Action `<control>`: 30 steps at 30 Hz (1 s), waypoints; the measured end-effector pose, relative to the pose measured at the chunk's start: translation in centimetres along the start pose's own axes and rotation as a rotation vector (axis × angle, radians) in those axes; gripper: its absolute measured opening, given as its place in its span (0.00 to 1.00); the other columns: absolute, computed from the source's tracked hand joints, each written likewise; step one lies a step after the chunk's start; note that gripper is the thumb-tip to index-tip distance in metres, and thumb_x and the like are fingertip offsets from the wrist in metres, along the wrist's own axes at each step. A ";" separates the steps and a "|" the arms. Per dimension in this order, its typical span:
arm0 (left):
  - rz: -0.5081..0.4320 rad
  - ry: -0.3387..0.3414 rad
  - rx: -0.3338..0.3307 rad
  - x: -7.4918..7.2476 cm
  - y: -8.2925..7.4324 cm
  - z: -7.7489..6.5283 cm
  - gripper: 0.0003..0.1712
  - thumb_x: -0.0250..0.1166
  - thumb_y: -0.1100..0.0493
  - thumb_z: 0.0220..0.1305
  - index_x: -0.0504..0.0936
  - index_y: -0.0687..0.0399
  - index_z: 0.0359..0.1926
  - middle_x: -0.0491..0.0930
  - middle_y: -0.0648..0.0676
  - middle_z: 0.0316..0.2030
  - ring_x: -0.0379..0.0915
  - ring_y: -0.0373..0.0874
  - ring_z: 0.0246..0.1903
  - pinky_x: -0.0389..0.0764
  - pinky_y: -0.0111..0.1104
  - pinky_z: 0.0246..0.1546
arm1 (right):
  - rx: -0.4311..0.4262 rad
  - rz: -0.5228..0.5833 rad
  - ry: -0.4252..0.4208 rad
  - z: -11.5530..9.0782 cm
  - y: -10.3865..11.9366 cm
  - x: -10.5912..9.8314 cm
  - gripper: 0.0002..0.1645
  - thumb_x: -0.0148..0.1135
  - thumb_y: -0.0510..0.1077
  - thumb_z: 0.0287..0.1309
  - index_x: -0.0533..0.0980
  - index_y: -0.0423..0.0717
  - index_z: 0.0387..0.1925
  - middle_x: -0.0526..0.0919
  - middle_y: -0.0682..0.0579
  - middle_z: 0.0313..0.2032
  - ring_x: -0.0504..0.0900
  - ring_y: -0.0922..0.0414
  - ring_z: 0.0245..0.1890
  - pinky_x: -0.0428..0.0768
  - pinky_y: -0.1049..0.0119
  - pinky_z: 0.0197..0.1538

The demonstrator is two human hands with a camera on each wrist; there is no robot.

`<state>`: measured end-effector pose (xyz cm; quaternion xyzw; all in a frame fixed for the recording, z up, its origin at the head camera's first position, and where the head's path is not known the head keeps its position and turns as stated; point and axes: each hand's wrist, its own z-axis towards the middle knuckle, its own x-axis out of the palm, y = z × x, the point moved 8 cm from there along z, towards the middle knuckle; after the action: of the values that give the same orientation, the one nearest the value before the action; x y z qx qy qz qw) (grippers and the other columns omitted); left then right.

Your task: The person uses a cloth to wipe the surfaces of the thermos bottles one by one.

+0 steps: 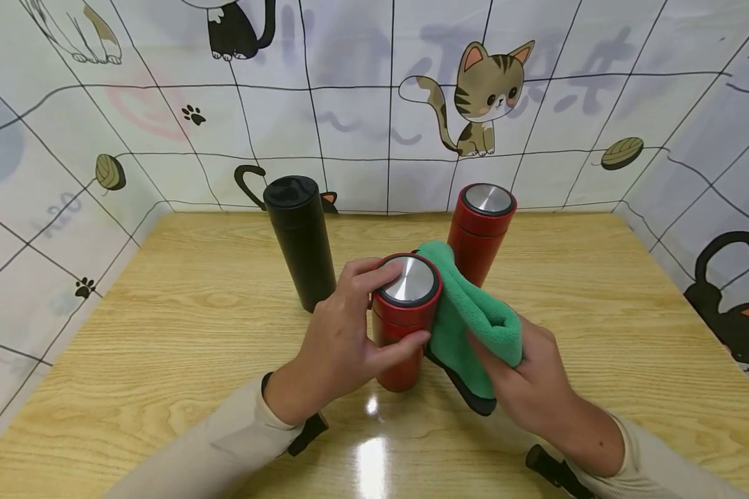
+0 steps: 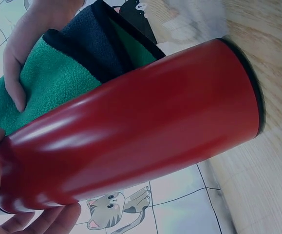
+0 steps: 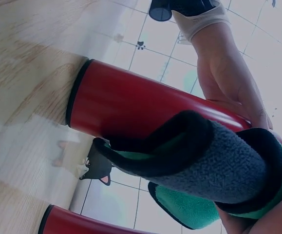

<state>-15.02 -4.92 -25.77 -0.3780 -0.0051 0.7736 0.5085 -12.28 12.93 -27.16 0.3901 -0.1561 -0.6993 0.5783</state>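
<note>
A red thermos flask (image 1: 394, 346) with a silver-topped lid (image 1: 410, 281) stands upright near the middle of the table. My left hand (image 1: 343, 333) grips it around the upper part, one finger lying on the lid and the thumb across the near side. My right hand (image 1: 530, 374) holds a folded green cloth (image 1: 468, 312) with a dark border against the flask's right side. In the right wrist view the cloth's grey underside (image 3: 223, 163) shows, overlapping the red flask (image 3: 126, 100). The left wrist view shows the green cloth (image 2: 58, 83) along the flask's body (image 2: 141, 117).
A black flask (image 1: 301, 242) stands behind and to the left. Another red flask (image 1: 479, 232) stands behind and to the right, close to the cloth. The wooden table (image 1: 181, 312) backs onto a white cat-print sheet (image 1: 356, 118), which also runs along both sides.
</note>
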 end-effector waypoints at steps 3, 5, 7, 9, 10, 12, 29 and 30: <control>0.005 -0.008 0.001 0.0 0.0 0.0 0.49 0.80 0.52 0.48 0.62 0.57 0.65 0.71 0.63 0.57 0.80 0.50 0.51 0.87 0.35 0.44 | 0.016 -0.015 0.029 0.1 -0.1 0.2 0.38 0.58 0.19 0.55 0.71 0.39 0.67 0.79 0.56 0.63 0.79 0.65 0.60 0.79 0.76 0.56; 0.009 -0.011 0.002 0.0 0.0 0.0 0.49 0.80 0.51 0.48 0.62 0.58 0.65 0.71 0.64 0.57 0.80 0.50 0.51 0.87 0.35 0.44 | 0.021 -0.038 0.043 0.1 -0.2 0.4 0.38 0.59 0.20 0.56 0.70 0.42 0.68 0.79 0.55 0.63 0.79 0.65 0.60 0.79 0.76 0.56; 0.012 -0.013 0.003 0.0 0.0 0.0 0.49 0.81 0.51 0.47 0.62 0.58 0.65 0.71 0.64 0.57 0.80 0.50 0.51 0.87 0.35 0.45 | 0.029 -0.050 0.047 0.1 -0.2 0.4 0.39 0.59 0.21 0.56 0.70 0.43 0.69 0.78 0.55 0.63 0.79 0.66 0.61 0.78 0.76 0.57; 0.014 -0.014 0.004 0.0 0.1 0.0 0.49 0.81 0.51 0.47 0.62 0.58 0.65 0.70 0.64 0.57 0.80 0.50 0.51 0.86 0.35 0.45 | 0.022 -0.045 0.031 0.1 -0.2 0.3 0.38 0.59 0.20 0.55 0.70 0.42 0.68 0.79 0.55 0.62 0.79 0.66 0.60 0.78 0.76 0.56; 0.015 -0.013 0.004 0.0 0.1 0.0 0.49 0.81 0.51 0.47 0.62 0.58 0.65 0.70 0.64 0.57 0.80 0.50 0.51 0.86 0.35 0.45 | 0.014 -0.036 0.019 0.1 -0.1 0.2 0.38 0.59 0.20 0.55 0.71 0.40 0.67 0.79 0.55 0.62 0.79 0.65 0.60 0.79 0.76 0.56; 0.015 -0.012 0.003 0.0 0.0 0.0 0.49 0.80 0.51 0.48 0.62 0.58 0.65 0.70 0.64 0.58 0.80 0.50 0.52 0.86 0.36 0.46 | 0.003 -0.011 -0.002 0.0 -0.1 0.0 0.36 0.58 0.19 0.54 0.72 0.37 0.66 0.80 0.55 0.62 0.80 0.65 0.59 0.79 0.76 0.56; -0.032 0.046 -0.009 0.2 -0.1 0.0 0.47 0.76 0.52 0.54 0.57 0.56 0.67 0.70 0.62 0.60 0.78 0.50 0.57 0.83 0.38 0.54 | 0.000 -0.018 -0.002 0.0 0.1 0.0 0.36 0.58 0.19 0.54 0.72 0.37 0.66 0.79 0.55 0.62 0.79 0.65 0.60 0.78 0.76 0.57; -0.029 0.048 -0.003 0.2 -0.1 0.0 0.45 0.73 0.52 0.56 0.57 0.56 0.67 0.70 0.62 0.60 0.78 0.50 0.56 0.83 0.38 0.54 | -0.007 -0.017 -0.011 0.0 0.2 -0.1 0.36 0.58 0.19 0.54 0.72 0.36 0.65 0.80 0.55 0.62 0.80 0.64 0.60 0.78 0.76 0.57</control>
<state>-15.01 -4.71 -25.82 -0.3972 0.0003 0.7568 0.5191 -12.16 12.95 -27.03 0.3854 -0.1537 -0.7068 0.5729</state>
